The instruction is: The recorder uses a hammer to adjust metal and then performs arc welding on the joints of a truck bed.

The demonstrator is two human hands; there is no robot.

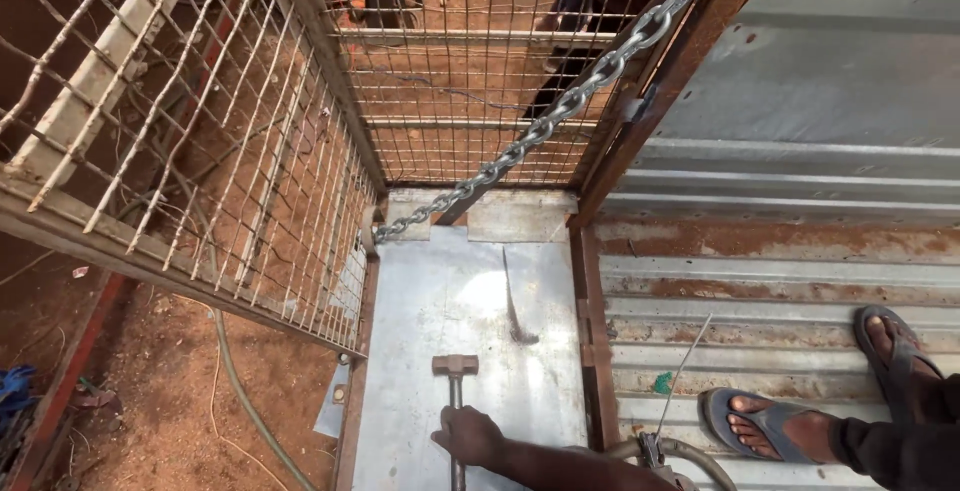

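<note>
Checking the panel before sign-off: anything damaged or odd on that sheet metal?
Yes. The flat metal sheet has a long dark line running down its middle to a ragged end, like a slit or a gouge. The hand grips a hammer just below it. Rust streaks the corrugated panel on the right.

One hand (468,435) reaches forward, fingers curled shut (knuckles up).

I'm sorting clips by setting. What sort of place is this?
Probably an outdoor metal fabrication or welding yard: a wire-mesh cage on a steel sheet floor, a heavy chain, corrugated sheeting, red dirt ground. One hand grips a hammer.
</note>
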